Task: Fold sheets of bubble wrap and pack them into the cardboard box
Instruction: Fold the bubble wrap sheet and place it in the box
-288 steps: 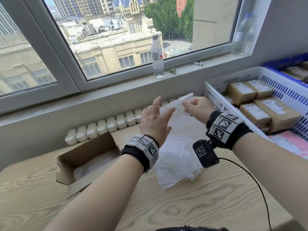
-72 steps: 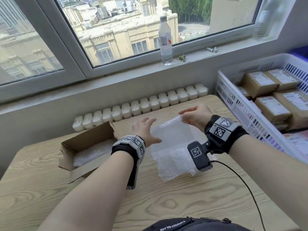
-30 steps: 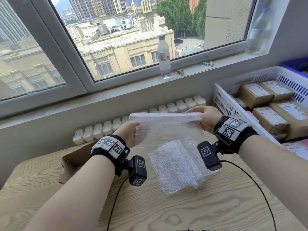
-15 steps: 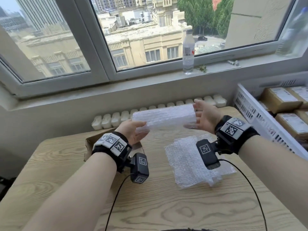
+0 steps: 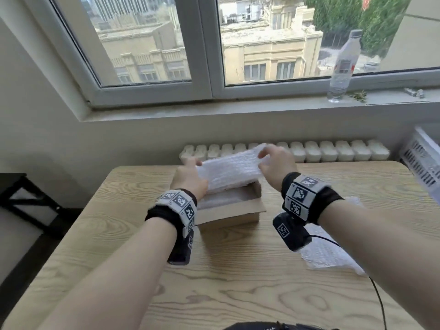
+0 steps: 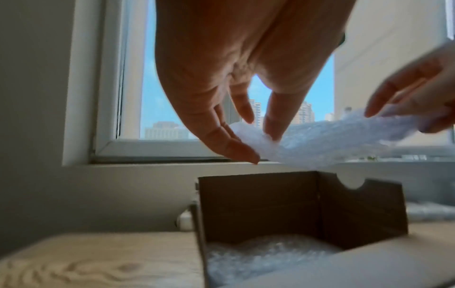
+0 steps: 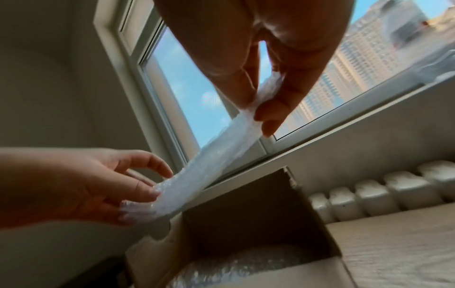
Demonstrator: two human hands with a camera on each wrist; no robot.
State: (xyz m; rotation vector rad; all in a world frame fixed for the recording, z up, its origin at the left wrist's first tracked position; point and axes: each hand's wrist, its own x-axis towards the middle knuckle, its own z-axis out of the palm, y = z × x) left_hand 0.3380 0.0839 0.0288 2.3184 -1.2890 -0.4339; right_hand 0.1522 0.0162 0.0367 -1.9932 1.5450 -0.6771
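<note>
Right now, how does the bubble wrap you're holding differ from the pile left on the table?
The held bubble wrap is folded into a narrow strip, gripped by the left hand and right hand above the cardboard box. The pile lies loose and flat on the table, untouched. Both are clear-white bubble wrap.

Both your forearms reach forward from the near edge, roughly side by side, each with a black wristband carrying marker tiles and a small camera slung beneath. Your left hand (image 5: 190, 178) is on the left, fingers pointing down and away, thumb and fingertips (image 6: 273, 124) closed on the left end of what you hold. Your right hand (image 5: 276, 166) is raised slightly higher and farther, its thumb and fingers (image 7: 273, 117) pinching the right end.
</note>
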